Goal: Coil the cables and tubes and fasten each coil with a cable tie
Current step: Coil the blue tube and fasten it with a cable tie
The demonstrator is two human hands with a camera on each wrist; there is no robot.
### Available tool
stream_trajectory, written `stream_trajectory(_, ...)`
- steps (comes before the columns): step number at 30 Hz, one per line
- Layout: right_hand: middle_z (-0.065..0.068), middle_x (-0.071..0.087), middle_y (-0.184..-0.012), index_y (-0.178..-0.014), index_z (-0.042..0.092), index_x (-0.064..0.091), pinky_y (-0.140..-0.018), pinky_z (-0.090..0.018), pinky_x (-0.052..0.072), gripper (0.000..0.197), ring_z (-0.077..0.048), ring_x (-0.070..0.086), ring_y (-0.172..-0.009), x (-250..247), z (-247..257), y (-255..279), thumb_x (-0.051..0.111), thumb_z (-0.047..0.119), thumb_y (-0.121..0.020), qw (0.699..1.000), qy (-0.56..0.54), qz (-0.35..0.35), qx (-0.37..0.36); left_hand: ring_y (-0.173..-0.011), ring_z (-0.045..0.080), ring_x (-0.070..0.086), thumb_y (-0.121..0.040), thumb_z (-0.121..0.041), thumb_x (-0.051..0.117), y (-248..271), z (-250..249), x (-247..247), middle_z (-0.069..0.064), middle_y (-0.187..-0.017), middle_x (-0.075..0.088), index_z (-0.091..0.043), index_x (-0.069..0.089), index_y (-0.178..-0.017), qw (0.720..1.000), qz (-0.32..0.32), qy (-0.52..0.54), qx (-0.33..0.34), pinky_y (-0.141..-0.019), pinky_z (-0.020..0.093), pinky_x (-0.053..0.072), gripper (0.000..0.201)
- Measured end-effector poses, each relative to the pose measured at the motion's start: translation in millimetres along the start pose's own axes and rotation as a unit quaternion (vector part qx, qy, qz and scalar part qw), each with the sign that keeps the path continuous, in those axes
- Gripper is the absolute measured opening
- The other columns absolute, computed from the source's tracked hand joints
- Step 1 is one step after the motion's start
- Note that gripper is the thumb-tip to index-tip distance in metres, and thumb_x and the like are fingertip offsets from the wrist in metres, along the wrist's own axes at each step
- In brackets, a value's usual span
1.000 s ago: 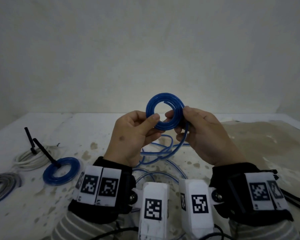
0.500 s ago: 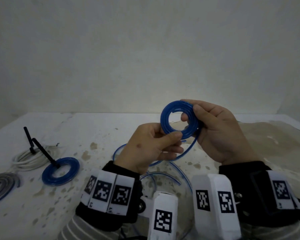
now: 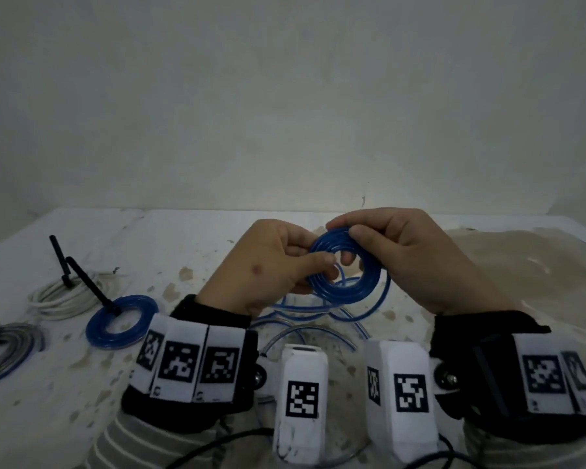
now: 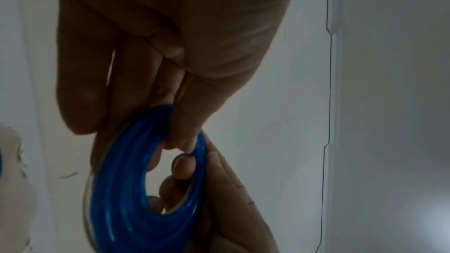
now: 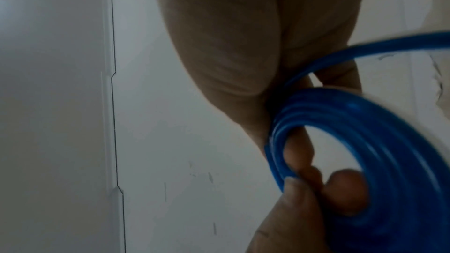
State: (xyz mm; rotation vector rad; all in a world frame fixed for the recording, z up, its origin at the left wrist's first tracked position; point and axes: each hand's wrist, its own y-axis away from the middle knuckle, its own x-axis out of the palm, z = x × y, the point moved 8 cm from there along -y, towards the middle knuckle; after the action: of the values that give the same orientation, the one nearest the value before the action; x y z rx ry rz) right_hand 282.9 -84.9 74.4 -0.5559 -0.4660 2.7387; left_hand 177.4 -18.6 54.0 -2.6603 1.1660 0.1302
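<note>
Both hands hold a half-wound coil of blue tube (image 3: 347, 286) above the table. My left hand (image 3: 313, 265) pinches the coil's left side with thumb on top. My right hand (image 3: 351, 247) grips its upper right rim, fingertips reaching into the hole. The left wrist view shows the coil (image 4: 126, 189) edge-on between the fingers of both hands. The right wrist view shows the coil (image 5: 389, 141) with a loose strand (image 5: 380, 49) running off to the right. The unwound rest of the tube (image 3: 305, 313) lies in loops on the table under the hands.
At the left lie tied coils, each with a black cable tie sticking up: a blue tube coil (image 3: 121, 321), a white cable coil (image 3: 63, 296) and a grey cable coil (image 3: 7, 346) at the frame's edge. A brownish stained patch (image 3: 521, 265) covers the table's right side.
The coil has come down from in front of the wall and tilted flatter, and now shows more turns. The right hand shifted its grip to the upper rim.
</note>
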Motion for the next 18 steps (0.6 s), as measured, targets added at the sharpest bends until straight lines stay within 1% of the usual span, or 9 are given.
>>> stream_trajectory(2,-0.003,0.072,-0.079,-0.092,0.021,0.069,-0.067,-0.016,0.049,0.026,-0.007,0.065,-0.073,-2.1,0.5,-0.4,0.047,0.006,-0.094,1.000,-0.022,-0.014,-0.003,-0.064,0.015,0.069,-0.081,-0.009,0.065,0.2,-1.9,-0.6,0.006,-0.069,0.072,-0.007,0.069,-0.088,1.000,-0.012,0.009,0.007,-0.059,0.024,0.057,0.008)
stream_trajectory(5,0.000,0.072,-0.077,-0.089,0.019,0.068,-0.066,-0.028,0.053,0.017,-0.012,0.065,-0.074,-7.6,-3.8,0.1,0.050,0.016,-0.090,0.993,-0.105,-0.040,0.017,-0.063,0.013,0.068,-0.081,-0.009,0.065,-2.7,-3.8,-9.3,0.005,-0.068,0.070,-0.011,0.066,-0.082,0.994,-0.077,0.074,0.024,-0.058,0.024,0.056,0.003)
stream_trajectory(7,0.000,0.072,-0.076,-0.094,0.019,0.066,-0.064,-0.028,0.050,0.018,-0.013,0.064,-0.072,-4.8,-5.9,0.1,0.052,0.025,-0.084,0.994,-0.107,-0.027,0.027,-0.061,0.012,0.066,-0.082,-0.009,0.064,-3.7,-3.4,-13.8,0.001,-0.062,0.067,-0.012,0.065,-0.079,0.987,-0.112,0.115,0.032,-0.055,0.022,0.054,0.004)
stream_trajectory(8,0.000,0.072,-0.075,-0.096,0.019,0.065,-0.064,-0.028,0.050,0.019,-0.014,0.064,-0.073,-3.1,-6.4,0.2,0.051,0.024,-0.085,0.994,-0.108,-0.021,0.028,-0.059,0.011,0.066,-0.081,-0.009,0.064,-3.8,-2.9,-13.0,-0.002,-0.059,0.066,-0.011,0.064,-0.080,0.984,-0.116,0.131,0.033,-0.055,0.022,0.054,0.002)
stream_trajectory(9,0.000,0.072,-0.074,-0.098,0.019,0.065,-0.065,-0.029,0.050,0.019,-0.016,0.064,-0.073,-2.5,-6.3,-0.2,0.049,0.021,-0.088,0.993,-0.114,-0.021,0.026,-0.058,0.011,0.066,-0.080,-0.010,0.064,-3.7,-2.2,-11.2,-0.003,-0.057,0.066,-0.010,0.064,-0.080,0.981,-0.114,0.151,0.031,-0.055,0.022,0.054,0.001)
stream_trajectory(10,-0.001,0.071,-0.072,-0.100,0.018,0.064,-0.067,-0.031,0.050,0.020,-0.018,0.063,-0.073,-3.0,-6.7,-0.6,0.048,0.018,-0.090,0.991,-0.126,-0.026,0.026,-0.057,0.010,0.065,-0.076,-0.011,0.065,-3.6,-1.1,-8.7,-0.003,-0.057,0.066,-0.009,0.064,-0.081,0.979,-0.106,0.171,0.027,-0.054,0.022,0.054,0.005)
stream_trajectory(12,-0.001,0.067,-0.067,-0.102,0.014,0.064,-0.068,-0.033,0.051,0.023,-0.018,0.061,-0.069,-4.6,-7.5,-1.1,0.048,0.020,-0.086,0.985,-0.165,-0.031,0.028,-0.055,0.010,0.066,-0.067,-0.017,0.064,-4.0,1.5,-3.1,-0.003,-0.056,0.067,-0.008,0.064,-0.082,0.974,-0.078,0.211,0.014,-0.052,0.021,0.054,0.017)
stream_trajectory(15,0.000,0.061,-0.061,-0.102,0.010,0.063,-0.061,-0.026,0.048,0.030,-0.014,0.055,-0.061,-7.6,-5.3,-0.9,0.050,0.023,-0.078,0.982,-0.185,-0.033,0.013,-0.058,0.011,0.068,-0.061,-0.019,0.063,-5.0,6.9,1.4,0.000,-0.060,0.069,-0.008,0.065,-0.081,0.975,-0.039,0.218,-0.015,-0.051,0.019,0.053,0.023)
stream_trajectory(18,0.002,0.057,-0.056,-0.097,0.009,0.064,-0.059,-0.023,0.042,0.018,-0.011,0.049,-0.058,-7.8,-5.3,-1.7,0.050,0.014,-0.085,0.985,-0.167,-0.047,0.005,-0.059,0.011,0.068,-0.058,-0.016,0.065,-3.5,13.3,6.6,0.003,-0.063,0.070,-0.005,0.065,-0.076,0.978,0.005,0.202,-0.057,-0.051,0.018,0.054,0.021)
